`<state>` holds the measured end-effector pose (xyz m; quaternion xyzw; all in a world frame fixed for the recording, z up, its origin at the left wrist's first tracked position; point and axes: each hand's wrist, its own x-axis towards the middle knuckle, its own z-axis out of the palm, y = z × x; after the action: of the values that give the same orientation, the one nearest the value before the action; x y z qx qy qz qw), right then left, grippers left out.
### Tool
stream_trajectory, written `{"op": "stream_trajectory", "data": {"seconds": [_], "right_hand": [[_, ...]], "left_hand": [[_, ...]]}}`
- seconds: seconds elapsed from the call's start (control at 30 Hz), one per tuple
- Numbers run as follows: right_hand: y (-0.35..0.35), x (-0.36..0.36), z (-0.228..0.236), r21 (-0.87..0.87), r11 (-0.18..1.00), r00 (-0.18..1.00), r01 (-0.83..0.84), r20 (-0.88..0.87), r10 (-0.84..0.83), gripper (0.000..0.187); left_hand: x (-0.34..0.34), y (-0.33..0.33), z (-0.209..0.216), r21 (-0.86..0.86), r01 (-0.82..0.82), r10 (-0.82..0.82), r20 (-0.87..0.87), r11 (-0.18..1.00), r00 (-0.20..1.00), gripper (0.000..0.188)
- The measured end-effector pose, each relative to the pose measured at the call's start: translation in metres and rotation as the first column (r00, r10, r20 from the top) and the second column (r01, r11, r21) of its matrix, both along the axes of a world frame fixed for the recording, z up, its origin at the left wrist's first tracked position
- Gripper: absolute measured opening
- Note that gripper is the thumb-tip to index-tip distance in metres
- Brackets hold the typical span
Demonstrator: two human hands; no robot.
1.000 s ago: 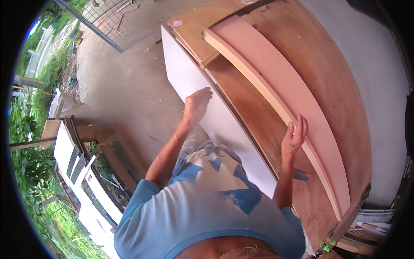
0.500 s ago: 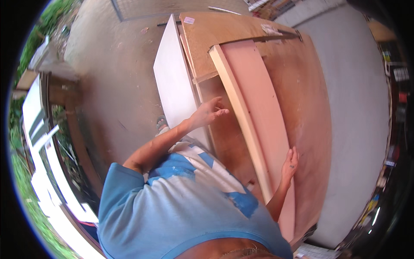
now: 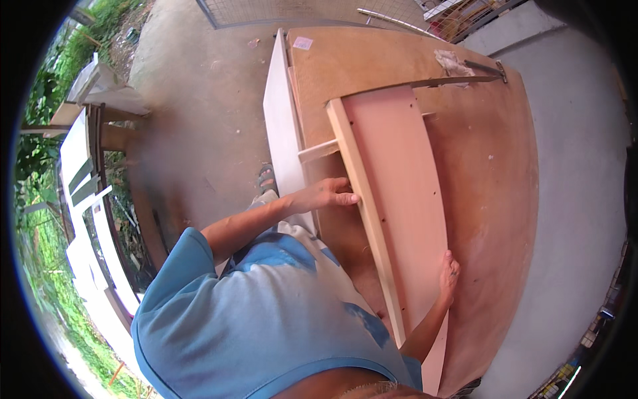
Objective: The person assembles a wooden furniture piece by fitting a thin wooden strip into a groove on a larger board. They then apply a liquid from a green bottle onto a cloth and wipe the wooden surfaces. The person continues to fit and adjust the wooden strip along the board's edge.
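A long pink board (image 3: 399, 173) with small dark holes lies over a brown plywood worktop (image 3: 492, 199). Along its left side runs a pale wooden strip (image 3: 363, 193). My left hand (image 3: 334, 193) is closed on that strip, thumb on its edge and some fingers hidden beneath. At the board's right edge, my right hand (image 3: 450, 276) grips with its fingers together, partly out of sight past the edge. Under the strip, a short crosspiece (image 3: 319, 150) shows beside a brown recess.
A white panel (image 3: 282, 126) stands at the worktop's left side. Crumpled plastic (image 3: 454, 65) and a hammer-like tool (image 3: 492, 69) lie at its far right. Grey floor (image 3: 571, 166) stretches to the right. White boards (image 3: 80, 193) are stacked at the far left.
My left hand has come down from above the recess onto the wooden strip. My right hand stays on the board's right edge. The whole view has shifted.
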<state>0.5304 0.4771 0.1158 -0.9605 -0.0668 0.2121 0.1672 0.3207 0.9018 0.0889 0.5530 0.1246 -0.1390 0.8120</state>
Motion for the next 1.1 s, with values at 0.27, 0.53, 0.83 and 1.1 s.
{"op": "stream_trajectory", "data": {"seconds": [0.27,0.53,0.83,1.1], "right_hand": [[-0.031,0.019,-0.01,-0.255,0.966,0.978,0.034,-0.191,-0.085,0.087],[-0.062,0.029,-0.044,-0.075,0.996,0.987,0.057,-0.148,-0.068,0.088],[-0.025,0.017,0.014,-0.217,0.975,0.963,-0.053,0.248,0.107,0.075],[0.02,0.05,0.045,-0.192,0.981,0.997,0.038,-0.065,-0.051,0.093]], "left_hand": [[0.021,0.011,-0.032,-0.269,0.167,-0.176,-0.011,0.949,0.984,0.067],[0.027,-0.004,-0.056,-0.395,0.229,-0.213,0.085,0.889,0.973,0.061],[0.041,-0.014,-0.023,-0.448,0.178,-0.127,0.142,0.876,0.982,0.046],[0.051,0.042,0.039,-0.201,0.02,-0.004,0.081,0.979,0.997,0.048]]}}
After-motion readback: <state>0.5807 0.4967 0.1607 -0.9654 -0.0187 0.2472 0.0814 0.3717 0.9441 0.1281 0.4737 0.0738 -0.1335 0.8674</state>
